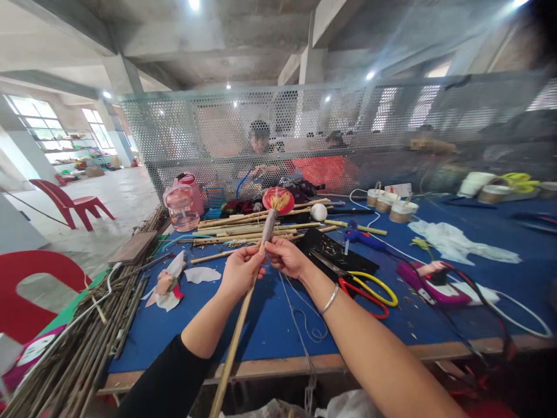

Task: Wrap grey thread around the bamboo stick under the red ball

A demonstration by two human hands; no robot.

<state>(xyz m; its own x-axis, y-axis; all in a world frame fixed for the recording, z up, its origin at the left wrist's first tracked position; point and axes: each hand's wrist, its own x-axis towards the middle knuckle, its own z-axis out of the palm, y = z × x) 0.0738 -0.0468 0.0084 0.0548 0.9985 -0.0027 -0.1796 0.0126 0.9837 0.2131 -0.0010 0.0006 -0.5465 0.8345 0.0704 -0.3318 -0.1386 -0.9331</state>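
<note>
My left hand (241,270) is closed around a long bamboo stick (235,342) that runs up from the bottom edge to a grey wrapped neck and a round red-and-yellow head (278,200). My right hand (285,255), with a silver bangle at the wrist, pinches the same stick just below the wrapped neck, touching the left hand. Both hands hover above the blue table (270,325). A thin grey string (304,325) lies looped on the table under my right forearm.
Red-and-yellow scissors (365,287) lie right of my hands beside a black tray (335,252). Bamboo sticks (243,223) lie behind; a pink jug (183,203), tape rolls (391,206) and a glue gun (430,278) are nearby. A stick bundle (87,337) leans at left. People sit behind a mesh screen (304,128).
</note>
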